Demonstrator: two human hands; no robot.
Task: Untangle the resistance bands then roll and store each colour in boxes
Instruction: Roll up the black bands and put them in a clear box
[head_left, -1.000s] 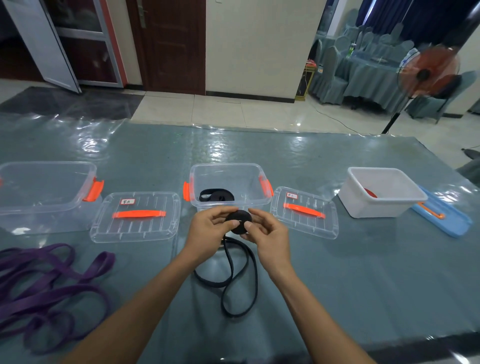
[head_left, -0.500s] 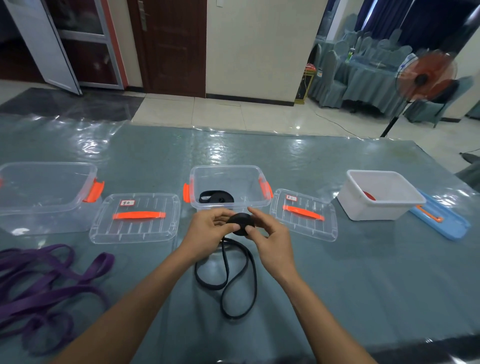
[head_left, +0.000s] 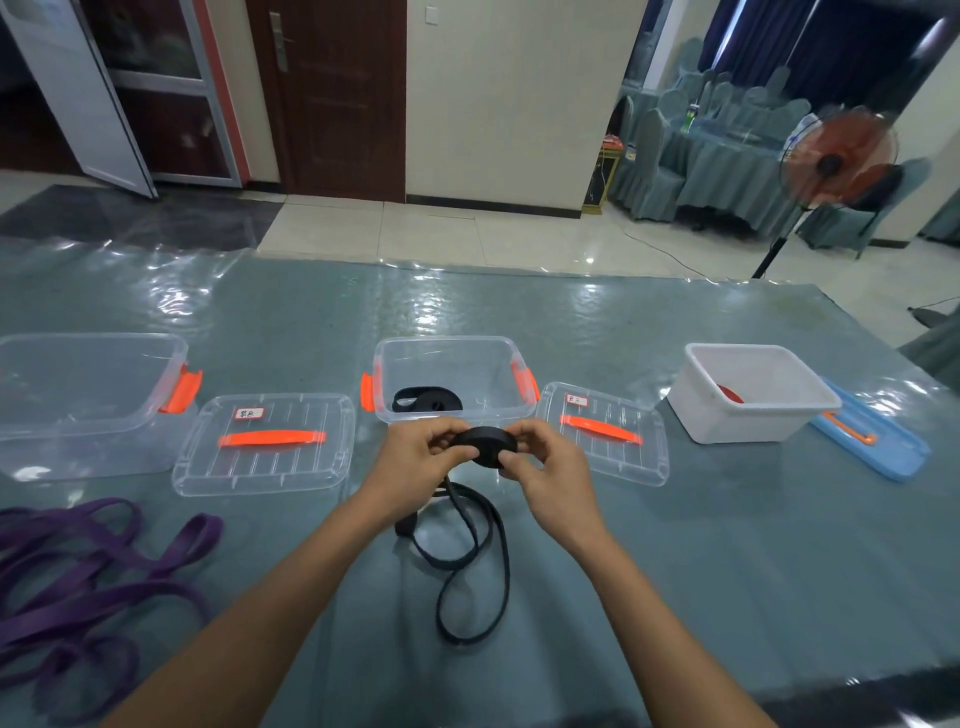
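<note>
**Item under handling:** a black resistance band (head_left: 485, 446), partly wound into a flat coil. The coil is held just above the table (head_left: 675, 545), directly in front of the middle clear box (head_left: 447, 341). It is pinched on its left side by the curled fingers and thumb of the left hand (head_left: 415, 460), and on its right side by those of the right hand (head_left: 548, 470). The unwound tail (head_left: 470, 566) is seen hanging from under the coil and lying in loose loops on the table between the forearms.

**Other stock:** one black coil (head_left: 426, 400) is already lodged in the middle clear box. A red roll (head_left: 730, 393) is noted in the white box (head_left: 743, 426). The purple bands (head_left: 88, 566) are found tangled at the near left, not yet rolled.

**Handling assessment:** the band is judged light, soft and limp, with a rubbery spring. A wound coil is expected to loosen if pressure on its outer turn is released. Hold is best taken across the coil's flat faces and edge, with one thumb set on the last turn. The tail is considered liable to twist or snag on itself when drawn in, so its loops should be fed flat. No fragility is expected.
</note>
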